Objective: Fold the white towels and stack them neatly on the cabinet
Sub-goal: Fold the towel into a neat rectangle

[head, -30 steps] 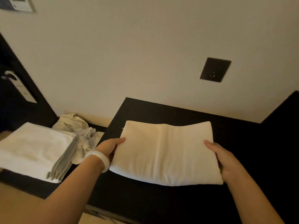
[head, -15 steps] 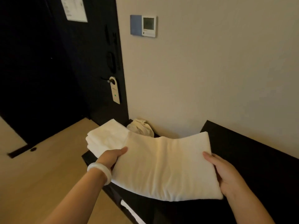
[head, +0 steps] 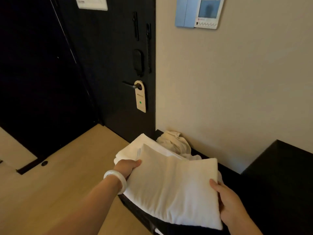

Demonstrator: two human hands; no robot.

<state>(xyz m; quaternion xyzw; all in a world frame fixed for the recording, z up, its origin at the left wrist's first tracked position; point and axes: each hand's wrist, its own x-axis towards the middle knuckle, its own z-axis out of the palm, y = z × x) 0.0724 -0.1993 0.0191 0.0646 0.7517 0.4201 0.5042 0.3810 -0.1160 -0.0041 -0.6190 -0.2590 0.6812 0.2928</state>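
Observation:
A folded white towel (head: 171,189) hangs between my two hands, over the low black cabinet (head: 232,182). My left hand (head: 128,167) grips its left edge, thumb on top, a white bangle on the wrist. My right hand (head: 227,202) grips its right edge, fingers hidden under the cloth. Just beyond and partly under the held towel lies a stack of folded white towels (head: 144,141) on the cabinet's left end. A crumpled cream towel (head: 176,143) lies behind the stack against the wall.
A taller black cabinet block (head: 281,167) rises at the right. A dark door (head: 118,65) with a handle and a hanging tag (head: 140,96) stands ahead on the left. Wooden floor (head: 59,184) lies left of the cabinet. A control panel (head: 199,12) hangs on the wall.
Both hands lifted the folded towel off the taller black surface and carried it left. It now hangs over the stack on the lower cabinet. The view turned left toward the door.

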